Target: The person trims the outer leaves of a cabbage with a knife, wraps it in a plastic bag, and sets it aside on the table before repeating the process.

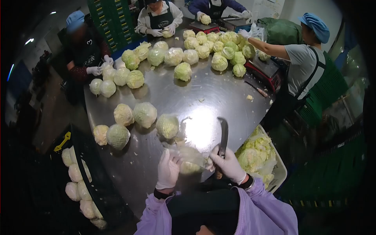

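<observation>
Cabbage (190,168) lies under clear film (188,154) at the near edge of the tabletop (164,92), between gloved left hand (168,171) and right hand (230,165). Right grip clamped on knife (224,135), blade pointing away. Left grip meets the film; whether closed on it, cannot tell. Beyond stands a second cabbage (167,126); white crate (282,172) of leaves (253,154) at right.

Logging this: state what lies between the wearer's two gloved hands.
In the head view, a cabbage and clear plastic film lie between the left hand and the right hand.

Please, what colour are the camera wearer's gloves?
White; the left glove and right glove show best in the head view, the only one.
</observation>
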Motion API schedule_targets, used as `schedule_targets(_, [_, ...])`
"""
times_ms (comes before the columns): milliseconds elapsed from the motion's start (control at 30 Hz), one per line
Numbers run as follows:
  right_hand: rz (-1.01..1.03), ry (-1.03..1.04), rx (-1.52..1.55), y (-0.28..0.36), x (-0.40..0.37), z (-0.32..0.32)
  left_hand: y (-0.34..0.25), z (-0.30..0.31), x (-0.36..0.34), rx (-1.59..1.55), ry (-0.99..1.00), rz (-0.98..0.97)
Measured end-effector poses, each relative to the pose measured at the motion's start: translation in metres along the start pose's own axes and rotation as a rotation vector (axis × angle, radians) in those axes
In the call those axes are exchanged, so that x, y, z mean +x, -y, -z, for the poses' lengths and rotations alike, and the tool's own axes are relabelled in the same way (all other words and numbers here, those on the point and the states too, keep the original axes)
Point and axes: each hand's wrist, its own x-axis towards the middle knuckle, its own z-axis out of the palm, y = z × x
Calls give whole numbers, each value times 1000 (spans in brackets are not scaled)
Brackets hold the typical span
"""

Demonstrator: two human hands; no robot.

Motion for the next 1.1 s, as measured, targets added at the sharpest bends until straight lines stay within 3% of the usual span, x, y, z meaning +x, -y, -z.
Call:
schedule_targets(33, [7,0,120,11,-3,-5,-2,-15,-5,-1,-7,3])
schedule_targets(100, [26,62,229,22,-2,-11,-10,-53,-7,448,135,-134])
schedule_targets(133, [32,61,229,23,3,-14,-4,-43,-4,784,274,-256])
schedule_targets(167, [61,63,209,22,11,-17,4,-37,-3,787,281,-257])
schedule_targets(233, [91,63,187,34,21,-27,27,-31,4,1498,350,-537])
schedule_targets(267, [95,92,170,48,21,-35,36,-28,24,1292,389,-407])
schedule_targets(300, [100,121,157,59,24,-41,38,-28,27,1293,386,-408])
schedule_targets(400, [256,120,195,79,38,-38,38,-23,40,1546,85,-922])
schedule_targets(433, [355,81,193,88,42,-34,35,-11,46,1542,92,-931])
schedule_targets(500, [286,-100,148,107,37,-23,20,17,50,1723,37,-777])
schedule_targets(633, [324,-103,-88,45,65,7,-4,20,56,1377,-68,-586])
schedule_targets(700, [68,-105,-170,10,64,4,-2,15,57,699,-90,-260])
schedule_targets(767, [-101,-80,-158,-38,70,2,0,10,59,668,-46,-260])
schedule_targets(800, [34,-70,-139,-61,72,-7,0,-5,57,480,-88,-233])
schedule_targets(833, [-12,-71,-44,-65,67,-19,-5,-20,53,294,-129,-200])
schedule_targets(1000, [124,-76,84,-75,69,-45,-43,-82,26,317,87,-232])
schedule_targets(1100, [17,29,24,-49,90,-41,-45,-85,24,312,184,-225])
